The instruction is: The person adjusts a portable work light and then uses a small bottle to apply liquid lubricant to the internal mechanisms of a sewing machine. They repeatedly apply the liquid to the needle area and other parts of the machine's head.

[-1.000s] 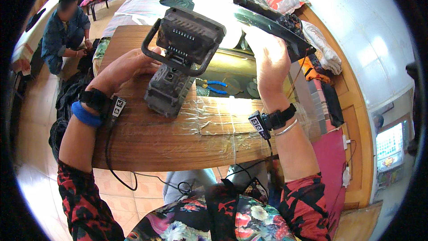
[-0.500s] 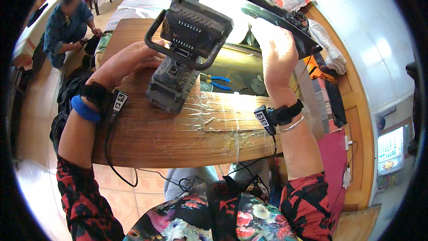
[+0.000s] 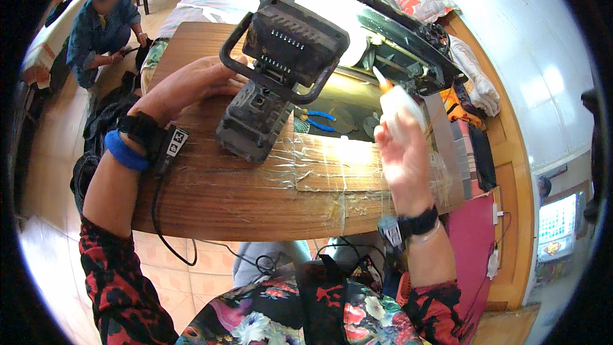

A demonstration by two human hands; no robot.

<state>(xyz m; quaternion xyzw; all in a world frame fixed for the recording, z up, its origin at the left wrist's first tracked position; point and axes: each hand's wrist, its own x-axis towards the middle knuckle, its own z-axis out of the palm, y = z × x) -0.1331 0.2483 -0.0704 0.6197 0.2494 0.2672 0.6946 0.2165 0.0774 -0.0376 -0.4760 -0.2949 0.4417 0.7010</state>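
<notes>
Hands work on either side of a black portable work light [image 3: 274,83], the landmark for what follows. It stands on the wooden table [image 3: 211,191], its lamp head tilted up in a curved carrying handle above a blocky grey base. Left hand [image 3: 185,86] lies against the left side of the work light, fingers curled onto the base and handle foot, steadying it; a dark strap and a blue band sit on that wrist. Right hand [image 3: 399,147] is raised to the right of the work light, apart from it and motion-blurred, closed around a white squeeze bottle with an orange-tipped nozzle [image 3: 396,99] that points up and away. Blue-handled pliers [image 3: 316,121] lie just right of the base, in a sunken glass-covered recess of the table. Clear tape or film [image 3: 319,166] covers the table surface in front of the work light. Judged from this, the step in hand is bracing the light while the bottle is carried toward it. Next move calls for turning the nozzle down onto the chosen spot, with the left hand holding the base firm.
</notes>
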